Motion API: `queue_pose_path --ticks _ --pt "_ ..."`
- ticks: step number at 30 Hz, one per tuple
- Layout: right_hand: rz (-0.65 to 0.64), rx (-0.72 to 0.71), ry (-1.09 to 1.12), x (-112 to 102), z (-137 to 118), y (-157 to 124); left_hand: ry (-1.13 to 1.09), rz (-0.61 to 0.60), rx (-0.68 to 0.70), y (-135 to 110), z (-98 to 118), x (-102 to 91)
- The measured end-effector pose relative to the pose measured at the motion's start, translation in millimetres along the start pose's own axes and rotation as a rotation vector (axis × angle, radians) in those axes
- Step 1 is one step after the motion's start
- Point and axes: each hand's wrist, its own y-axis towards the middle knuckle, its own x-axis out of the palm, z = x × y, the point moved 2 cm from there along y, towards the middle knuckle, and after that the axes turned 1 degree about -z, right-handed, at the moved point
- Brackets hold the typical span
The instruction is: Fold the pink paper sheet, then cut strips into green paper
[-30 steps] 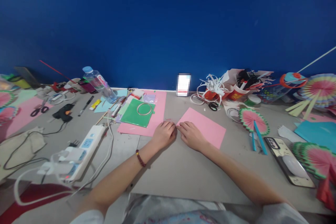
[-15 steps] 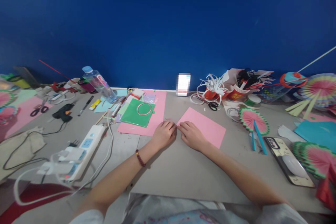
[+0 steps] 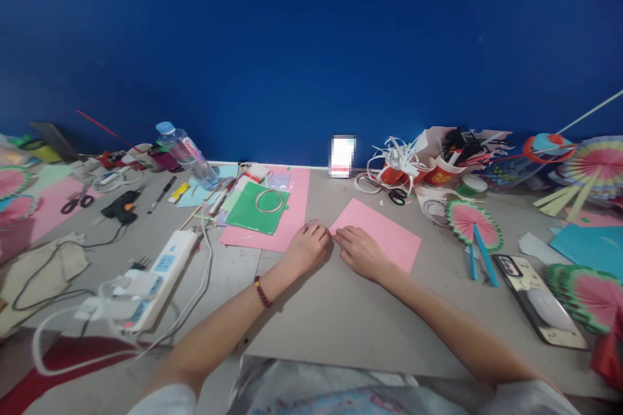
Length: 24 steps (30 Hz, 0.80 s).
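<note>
Flat pink paper sheet point(image 3: 389, 233): no pleats seen yet.
Overlaid near its 9 o'clock corner by bare right hand point(image 3: 360, 251); left hand point(image 3: 307, 249) curled beside; pinching can't be told.

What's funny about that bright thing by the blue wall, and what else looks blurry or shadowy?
In the head view, the bright rectangle is broken into coarse squares, hiding what it shows; the head view also makes the paper fan at lower right look soft, and a dim shadow runs along the left forearm.
</note>
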Motion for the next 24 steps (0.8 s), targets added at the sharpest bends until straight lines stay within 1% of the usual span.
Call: queue_pose_path --ticks 9,13,24 --pt "-0.021 -0.002 -0.068 -6 0 -11 -0.004 0.002 -0.001 -1 0 -0.1" --pt "-0.018 -0.003 -0.074 -6 -1 -12 -0.02 0.022 -0.004 -1 -1 1.5" --pt "-0.039 0.016 -0.088 -6 -1 -16 -0.021 0.02 -0.008 -1 -1 2.4"
